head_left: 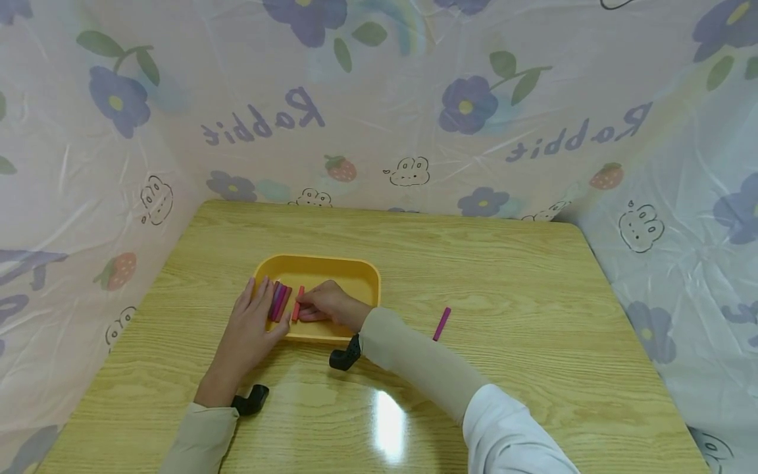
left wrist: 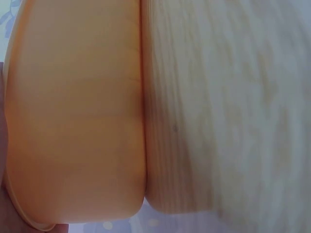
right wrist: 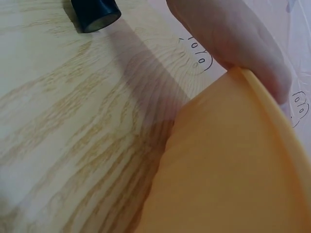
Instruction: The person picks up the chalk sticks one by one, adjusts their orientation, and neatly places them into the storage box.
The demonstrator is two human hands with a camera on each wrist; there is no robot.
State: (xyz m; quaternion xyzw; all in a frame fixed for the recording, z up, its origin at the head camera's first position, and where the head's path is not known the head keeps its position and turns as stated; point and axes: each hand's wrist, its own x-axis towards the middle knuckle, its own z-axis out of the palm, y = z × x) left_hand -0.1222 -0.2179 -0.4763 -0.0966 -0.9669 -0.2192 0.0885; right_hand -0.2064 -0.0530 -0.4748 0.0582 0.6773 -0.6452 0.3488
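Note:
A yellow tray [head_left: 365,266] holds a row of purple and dark red crayon-like sticks [head_left: 280,303] at its left end. My left hand [head_left: 245,332] reaches over the tray's front left corner, fingers extended beside the row and thumb on its near side. Inside the tray, my right hand [head_left: 326,305] pinches a bright red stick [head_left: 297,304] between thumb and fingers, slightly right of the row. Both wrist views are mostly filled by the tray's outer wall [left wrist: 77,116], and the sticks are hidden there.
A single purple stick [head_left: 441,324] lies on the wooden table [head_left: 503,283], right of the tray. Black wrist-worn devices [head_left: 251,400] sit at both wrists. Patterned sheeting [head_left: 379,112] encloses the table at the back and sides.

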